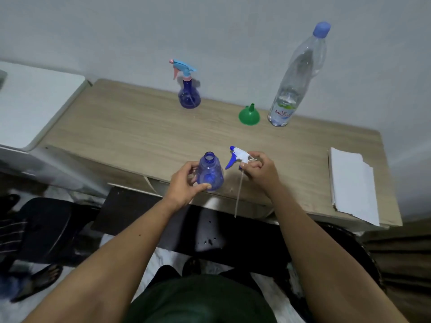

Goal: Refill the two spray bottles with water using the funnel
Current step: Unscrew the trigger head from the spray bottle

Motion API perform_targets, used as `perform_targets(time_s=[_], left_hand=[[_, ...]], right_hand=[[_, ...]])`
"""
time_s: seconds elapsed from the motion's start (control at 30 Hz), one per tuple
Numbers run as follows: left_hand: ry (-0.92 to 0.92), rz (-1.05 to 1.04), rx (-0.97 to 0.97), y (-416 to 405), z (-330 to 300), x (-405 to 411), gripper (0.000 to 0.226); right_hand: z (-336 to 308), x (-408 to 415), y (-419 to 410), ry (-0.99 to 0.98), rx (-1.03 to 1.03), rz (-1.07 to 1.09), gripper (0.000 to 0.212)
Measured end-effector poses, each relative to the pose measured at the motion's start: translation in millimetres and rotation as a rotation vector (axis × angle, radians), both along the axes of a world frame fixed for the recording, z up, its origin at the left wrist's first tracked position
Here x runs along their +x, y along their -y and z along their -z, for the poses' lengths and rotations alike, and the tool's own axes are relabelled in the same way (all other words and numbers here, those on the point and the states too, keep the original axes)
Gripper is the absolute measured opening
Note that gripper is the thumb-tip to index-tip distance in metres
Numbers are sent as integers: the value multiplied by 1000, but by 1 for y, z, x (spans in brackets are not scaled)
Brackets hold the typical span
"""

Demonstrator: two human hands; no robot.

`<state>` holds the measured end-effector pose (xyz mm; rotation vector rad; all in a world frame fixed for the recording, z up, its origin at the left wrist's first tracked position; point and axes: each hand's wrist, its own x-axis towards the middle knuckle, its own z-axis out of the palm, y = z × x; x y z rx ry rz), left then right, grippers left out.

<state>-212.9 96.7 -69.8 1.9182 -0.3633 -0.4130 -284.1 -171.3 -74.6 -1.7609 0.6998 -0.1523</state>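
My left hand point(184, 183) grips a blue spray bottle body point(211, 171) near the table's front edge; its neck is open, with no head on it. My right hand point(258, 169) holds the white and blue spray head point(236, 156) just to the right of the bottle, and its thin dip tube point(239, 194) hangs down past the table edge. A second blue spray bottle point(189, 95) with a light blue and pink head stands at the back. A green funnel point(249, 115) lies mouth down beside a tall clear water bottle point(293, 85) with a blue cap.
The wooden table point(130, 131) stands against a white wall. A stack of white paper point(352, 183) lies at its right end. A white surface point(35, 101) adjoins the table on the left. Dark objects and sandals lie on the floor at lower left.
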Motion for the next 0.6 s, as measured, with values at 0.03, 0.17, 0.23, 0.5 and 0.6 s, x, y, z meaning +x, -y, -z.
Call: perform_targets(time_s=[0.03,0.17,0.23,0.5,0.6], left_hand=[[-4,2,-3,0,-1,0,65],[-13,11,-11,0,-4,-1,67],[-17,9,-11,0,-4,-1,67],[-28,14,-3,1,-5,-3,69],[-7,20,13,2,-6,-4,70]], right_hand=[[3,1,-1,-19,-23,-8,47],[8,3,-3,-64,-72,-3,44],[9,4,-4,-80,-114,-2,44],[13,5,-14,-116,-175,59,57],[12,5,-15,-111,-149,88,62]])
